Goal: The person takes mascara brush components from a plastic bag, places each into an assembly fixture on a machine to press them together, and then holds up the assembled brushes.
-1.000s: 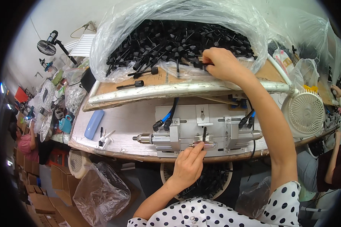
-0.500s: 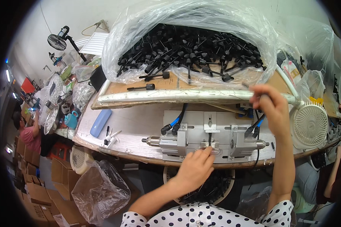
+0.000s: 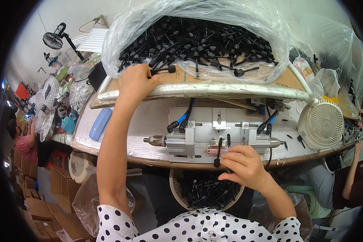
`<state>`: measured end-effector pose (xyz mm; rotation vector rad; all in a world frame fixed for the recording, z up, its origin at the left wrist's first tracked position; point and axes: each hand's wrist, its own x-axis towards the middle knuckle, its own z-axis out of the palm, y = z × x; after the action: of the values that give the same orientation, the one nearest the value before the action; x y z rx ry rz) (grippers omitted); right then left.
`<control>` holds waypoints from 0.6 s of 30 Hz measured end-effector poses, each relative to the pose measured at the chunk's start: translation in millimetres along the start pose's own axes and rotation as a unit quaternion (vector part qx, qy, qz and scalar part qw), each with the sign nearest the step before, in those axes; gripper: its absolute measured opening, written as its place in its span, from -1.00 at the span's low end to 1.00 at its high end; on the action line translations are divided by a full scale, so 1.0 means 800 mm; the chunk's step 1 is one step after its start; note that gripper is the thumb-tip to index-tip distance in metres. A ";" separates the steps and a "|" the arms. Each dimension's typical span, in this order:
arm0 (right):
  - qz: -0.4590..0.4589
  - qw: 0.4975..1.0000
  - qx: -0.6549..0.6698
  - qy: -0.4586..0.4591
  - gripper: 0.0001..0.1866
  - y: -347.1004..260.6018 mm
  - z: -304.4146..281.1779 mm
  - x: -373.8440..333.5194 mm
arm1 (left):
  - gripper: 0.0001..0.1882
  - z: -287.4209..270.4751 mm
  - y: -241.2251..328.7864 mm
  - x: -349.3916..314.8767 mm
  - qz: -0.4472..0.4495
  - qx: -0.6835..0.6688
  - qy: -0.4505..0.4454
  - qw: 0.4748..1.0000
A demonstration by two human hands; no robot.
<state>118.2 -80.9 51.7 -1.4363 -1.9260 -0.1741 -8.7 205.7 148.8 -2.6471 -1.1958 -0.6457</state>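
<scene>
My right hand (image 3: 246, 166), fingers pinched, holds a black mascara wand (image 3: 228, 141) with its bristles up, in front of the metal clamping fixture (image 3: 181, 144). Just left of it, a second mascara wand (image 3: 219, 151) stands near-upright at the fixture's middle, its cap low by my fingertips. I cannot tell whether they touch it. On the cardboard ledge (image 3: 181, 84), my left hand (image 3: 137, 82) is closed with fingers curled down; what they hold is hidden. Beside those fingers lies another mascara wand (image 3: 165, 69).
A plastic bag (image 3: 113, 44) heaped with black wands (image 3: 197, 42) fills the back. Below the table edge sits a basket (image 3: 177, 189) with more wands. A blue case (image 3: 101, 124) lies at left, a white fan (image 3: 322, 124) stands at right. Co-workers sit at both sides.
My left hand has moved from the fixture up and left onto the ledge, covering where a wand lay. My right hand has come down from the ledge's right end to the fixture, carrying its wand.
</scene>
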 end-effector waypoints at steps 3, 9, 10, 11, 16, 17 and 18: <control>-0.009 1.000 -0.014 0.023 -0.58 0.008 0.007 -0.005 | -0.80 -0.016 -0.002 -0.025 0.014 -0.177 0.068 0.982; -0.075 0.993 -0.074 -0.049 -0.60 0.006 0.017 0.012 | -0.84 -0.015 0.036 -0.111 -0.034 -0.667 0.006 0.744; -0.069 0.996 0.006 -0.062 -0.61 -0.007 0.011 0.009 | -0.84 -0.012 0.043 -0.126 -0.042 -0.708 -0.036 0.704; -0.060 0.993 0.084 -0.054 -0.63 -0.021 0.005 0.004 | -0.84 -0.008 0.049 -0.139 -0.045 -0.702 -0.037 0.710; -0.035 0.998 0.041 -0.016 -0.59 -0.007 -0.004 -0.007 | -0.84 0.014 0.074 -0.167 -0.069 -0.740 -0.048 0.667; -0.046 0.998 0.039 -0.009 -0.59 0.006 0.005 -0.006 | -0.84 0.018 0.078 -0.170 -0.067 -0.742 -0.050 0.665; -0.047 0.999 0.008 -0.018 -0.60 0.018 0.017 -0.005 | -0.84 0.022 0.081 -0.172 -0.065 -0.755 -0.058 0.650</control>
<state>125.3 -71.8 35.5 -1.3471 -2.0216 -0.1785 -35.3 75.1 72.5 -3.7668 -0.9587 -2.3913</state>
